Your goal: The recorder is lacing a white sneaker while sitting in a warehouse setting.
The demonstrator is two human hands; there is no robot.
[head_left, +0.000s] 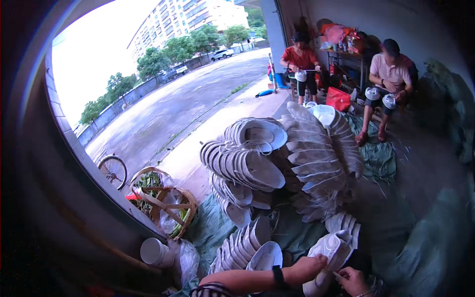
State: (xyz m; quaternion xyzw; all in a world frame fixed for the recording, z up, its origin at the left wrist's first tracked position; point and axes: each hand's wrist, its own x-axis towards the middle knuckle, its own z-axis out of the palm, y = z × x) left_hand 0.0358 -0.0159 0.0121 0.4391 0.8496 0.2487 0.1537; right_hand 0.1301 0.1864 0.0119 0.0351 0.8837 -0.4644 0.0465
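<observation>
My left hand [309, 267] comes in from the lower edge and grips the side of a white shoe upper [330, 250] in front of me. A black band sits on that wrist. My right hand [354, 281] is just below the upper, pinching a thin tool or thread against it; I cannot tell which. Beyond my hands rises a big heap of stacked white shoe uppers [277, 163], nested in curved rows on a green tarp [217, 227].
Two other people sit at the back holding white uppers: one in a red top [301, 59], one in a pink shirt [391, 74]. A woven basket [168, 203] with greens stands at left, a bicycle wheel [113, 171] beyond it. A red bag [338, 98] lies by shelves.
</observation>
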